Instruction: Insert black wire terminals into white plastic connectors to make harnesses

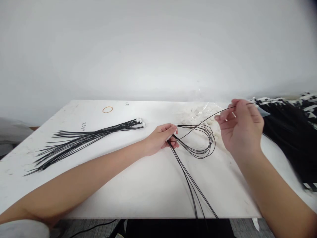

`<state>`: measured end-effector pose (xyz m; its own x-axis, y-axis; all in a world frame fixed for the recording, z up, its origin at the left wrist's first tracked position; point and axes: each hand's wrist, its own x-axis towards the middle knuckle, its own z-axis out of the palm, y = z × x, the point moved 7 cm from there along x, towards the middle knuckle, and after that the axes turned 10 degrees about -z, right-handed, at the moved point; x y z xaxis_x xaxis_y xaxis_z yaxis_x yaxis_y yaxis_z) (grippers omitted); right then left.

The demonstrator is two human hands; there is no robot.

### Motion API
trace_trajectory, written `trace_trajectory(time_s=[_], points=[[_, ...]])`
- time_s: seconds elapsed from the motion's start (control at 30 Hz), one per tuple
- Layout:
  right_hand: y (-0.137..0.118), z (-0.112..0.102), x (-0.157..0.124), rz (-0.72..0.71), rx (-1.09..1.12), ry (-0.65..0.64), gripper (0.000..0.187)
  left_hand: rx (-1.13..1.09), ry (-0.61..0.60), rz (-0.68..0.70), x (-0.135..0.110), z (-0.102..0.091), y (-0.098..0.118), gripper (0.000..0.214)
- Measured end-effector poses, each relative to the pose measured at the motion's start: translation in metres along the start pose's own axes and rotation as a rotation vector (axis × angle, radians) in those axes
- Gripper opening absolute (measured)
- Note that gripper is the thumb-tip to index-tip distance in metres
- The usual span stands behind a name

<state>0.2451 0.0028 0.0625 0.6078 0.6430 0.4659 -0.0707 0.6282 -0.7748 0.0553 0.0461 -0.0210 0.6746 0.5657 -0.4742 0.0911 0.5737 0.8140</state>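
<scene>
The left hand sits near the middle of the white table, its thumb and fingers closed around the gathered black wires beside a small white end piece. The right hand, raised on the other side, pinches a single wire between thumb and fingertips, the remaining fingers loosely curled.

From the left hand the wires bend rightward in a round loop, while thin straight tails fan down past the table's near edge. White tabletop stretches between the left forearm and those tails; the far edge runs along a smooth pale wall.

Left of the hands lies a bundle of slim black strands, splayed at one end and capped with white blocks at the other. A thin orange ring lies flat behind it.

Crinkled clear plastic meets scattered white pieces; whether it contains them cannot be told. A dense black pile with white tips crowds the right side.
</scene>
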Motion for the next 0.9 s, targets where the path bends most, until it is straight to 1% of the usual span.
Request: trace_trajectory(time_s=[0.07,0.13,0.2,0.27,0.37,0.47,0.57,0.67,0.73,0.83,0.9], points=[[0.0,-0.012,0.008,0.029,0.021,0.127,0.018,0.0,0.0,0.002,-0.001,0.0,0.001,0.03],[0.0,-0.02,0.012,0.061,0.033,0.195,0.02,0.0,0.004,0.004,-0.001,0.0,0.001,0.031],[-0.001,-0.02,0.014,0.106,0.036,0.191,0.019,0.003,0.011,0.002,-0.001,0.0,0.001,0.031],[-0.002,-0.017,0.012,0.15,0.019,0.148,0.021,0.006,0.025,-0.001,-0.001,-0.001,0.0,0.031],[-0.002,-0.006,0.005,0.21,-0.046,-0.002,0.014,0.002,0.051,0.0,0.0,-0.003,0.0,0.03],[0.003,0.01,-0.008,0.273,-0.118,-0.237,0.005,-0.005,0.058,0.011,0.002,-0.004,0.0,0.03],[0.005,0.021,-0.022,0.275,-0.264,-0.426,0.007,-0.019,0.047,0.019,0.003,-0.006,-0.001,0.031],[0.004,0.031,-0.033,0.204,-0.48,-0.599,0.011,-0.05,0.03,0.026,0.005,-0.007,-0.001,0.032],[0.002,0.038,-0.037,0.102,-0.591,-0.689,0.01,-0.075,0.016,0.027,0.006,-0.008,-0.001,0.031],[0.0,0.041,-0.039,-0.046,-0.677,-0.744,0.01,-0.112,-0.012,0.031,0.007,-0.007,-0.001,0.029],[0.001,0.041,-0.039,-0.076,-0.7,-0.764,0.01,-0.144,-0.019,0.037,0.007,-0.007,0.0,0.026]])
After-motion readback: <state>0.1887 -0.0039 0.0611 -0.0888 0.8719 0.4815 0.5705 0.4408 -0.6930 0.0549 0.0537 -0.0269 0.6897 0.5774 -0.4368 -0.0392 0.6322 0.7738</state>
